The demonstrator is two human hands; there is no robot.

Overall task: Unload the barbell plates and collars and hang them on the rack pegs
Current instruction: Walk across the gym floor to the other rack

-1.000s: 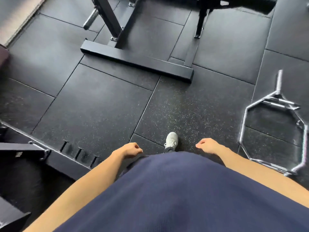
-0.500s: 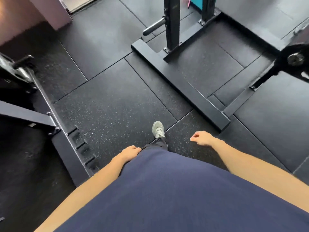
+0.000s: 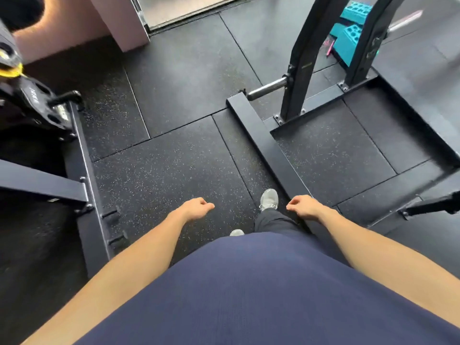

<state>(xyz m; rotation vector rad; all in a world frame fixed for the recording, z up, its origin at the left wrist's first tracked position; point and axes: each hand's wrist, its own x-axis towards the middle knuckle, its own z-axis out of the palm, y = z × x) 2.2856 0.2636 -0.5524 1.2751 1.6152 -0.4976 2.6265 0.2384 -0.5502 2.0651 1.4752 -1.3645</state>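
My left hand and my right hand hang low in front of my blue shirt, fingers loosely curled, and they hold nothing. A second ago they hung the same way, so no plate or collar has been picked up in that time. What has changed is where I am looking: I have turned, and my grey shoe now steps forward right beside the near end of the rack foot, the long dark beam on the floor. The silver bar frame that lay on the floor a second ago is gone from view. Just past the far end of the rack foot, a bare steel peg sticks out from the rack post. It has nothing on it. Far to the left of the rack foot, across the black floor mats, I can see a black plate on a machine, with something yellow above it that I cannot make out. Beyond the rack post there are teal blocks and a blurry grey bar end. I think I am walking with free hands to fetch the next plate or collar, and the bare peg is ready for it.
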